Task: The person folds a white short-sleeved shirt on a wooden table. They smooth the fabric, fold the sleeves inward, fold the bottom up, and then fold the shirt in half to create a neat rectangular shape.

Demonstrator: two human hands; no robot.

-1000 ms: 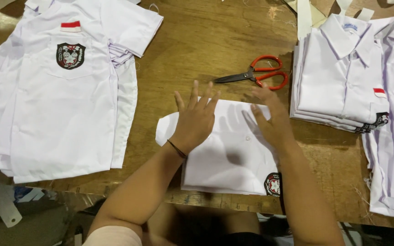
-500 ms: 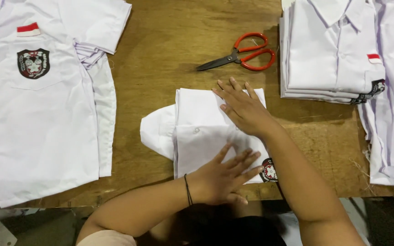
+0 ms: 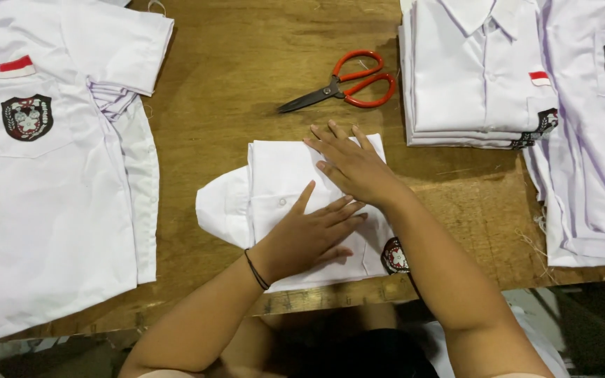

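1. Looking down through the head view, we see a partly folded white cotton shirt (image 3: 295, 203) lying on a brown wooden table (image 3: 246, 77), near the table's front edge and between the two shirt piles.
2. We note the left hand (image 3: 309, 234) lying flat on the lower half of the folded shirt, fingers spread wide, holding nothing. A thin black band circles its wrist.
3. We note the right hand (image 3: 351, 164) pressing flat on the upper right part of the same shirt, fingers spread, gripping nothing. Its palm lies just above the left hand's fingertips.
4. We see a dark round badge (image 3: 393, 255) on the folded shirt's lower right corner, beside the right forearm.
5. We find red-handled steel scissors (image 3: 341, 87) lying closed on the table, just beyond the folded shirt and apart from it.
6. We see a stack of folded white shirts (image 3: 470, 77) at the right, and unfolded white shirts (image 3: 43, 175) spread flat at the left.
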